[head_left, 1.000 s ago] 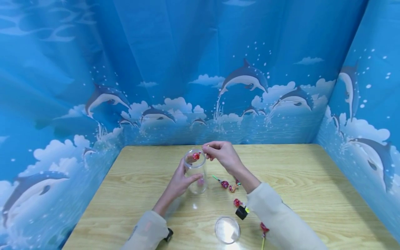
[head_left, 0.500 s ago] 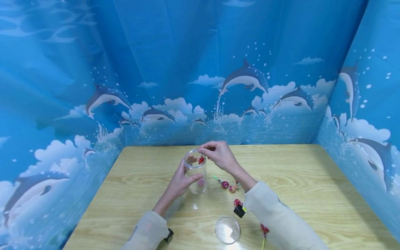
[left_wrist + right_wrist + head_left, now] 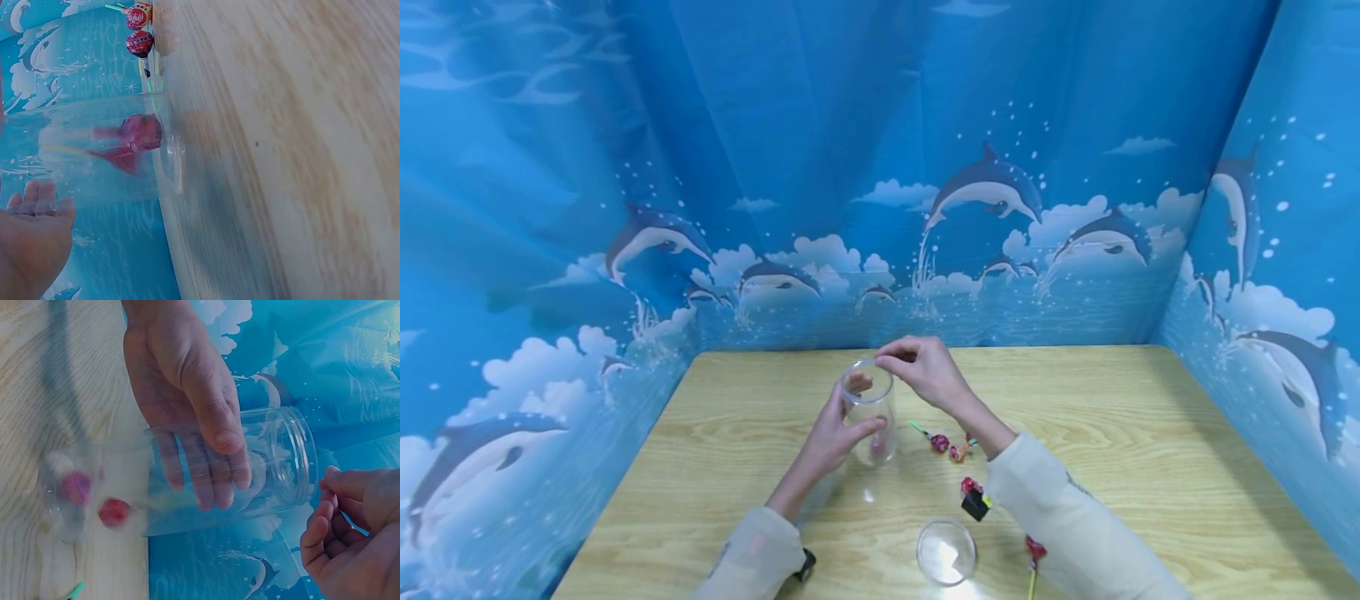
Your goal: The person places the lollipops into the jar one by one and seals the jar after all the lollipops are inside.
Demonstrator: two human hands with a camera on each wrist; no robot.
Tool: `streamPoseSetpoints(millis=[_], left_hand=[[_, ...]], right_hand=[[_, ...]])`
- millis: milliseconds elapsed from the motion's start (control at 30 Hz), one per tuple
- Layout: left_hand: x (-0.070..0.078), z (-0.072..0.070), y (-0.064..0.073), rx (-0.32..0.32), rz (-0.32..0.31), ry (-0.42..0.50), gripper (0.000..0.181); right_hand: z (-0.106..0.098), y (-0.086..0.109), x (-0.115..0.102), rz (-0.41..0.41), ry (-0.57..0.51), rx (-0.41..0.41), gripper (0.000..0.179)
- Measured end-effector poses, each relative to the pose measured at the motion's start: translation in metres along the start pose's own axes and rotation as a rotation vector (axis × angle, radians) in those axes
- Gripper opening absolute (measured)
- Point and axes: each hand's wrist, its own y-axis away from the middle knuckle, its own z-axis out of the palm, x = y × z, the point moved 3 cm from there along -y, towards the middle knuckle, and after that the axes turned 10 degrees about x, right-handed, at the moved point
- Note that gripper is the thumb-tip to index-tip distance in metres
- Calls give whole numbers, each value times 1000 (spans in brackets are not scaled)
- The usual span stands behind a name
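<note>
One hand, the left hand (image 3: 837, 435), wraps a clear jar (image 3: 868, 402) near the centre of the frame, thumb in front, fingers behind. The right hand (image 3: 927, 372), beside the jar's mouth, has thumb and fingertips pressed together, nothing visible between them. A red lollipop (image 3: 114, 512), at the mouth half a second ago, is now a blur low inside, near a pink lollipop (image 3: 75, 489); one more seems packed. Lower right, loose lollipops (image 3: 940, 443) lie on the wooden table (image 3: 715, 500); a round lid (image 3: 946, 552) sits bottom centre.
</note>
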Motion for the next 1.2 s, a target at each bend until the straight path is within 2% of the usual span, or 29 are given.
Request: streamPoseSetpoints(millis=[167,367,767,933,1200], left_hand=[[1,0,0,6,2,4,82],[1,0,1,6,1,2,80],[1,0,1,9,-9,-1,80],[1,1,1,8,-8,8,81],[2,0,1,7,-10,-9,83]], right_hand=[[-11,6,-4,-10,0,-2,21],[-42,22,0,21,13,10,22],[-113,66,26,157,80,74,32],[-129,88,39,223,110,89,35],[-147,121,58,311,93,121,38]])
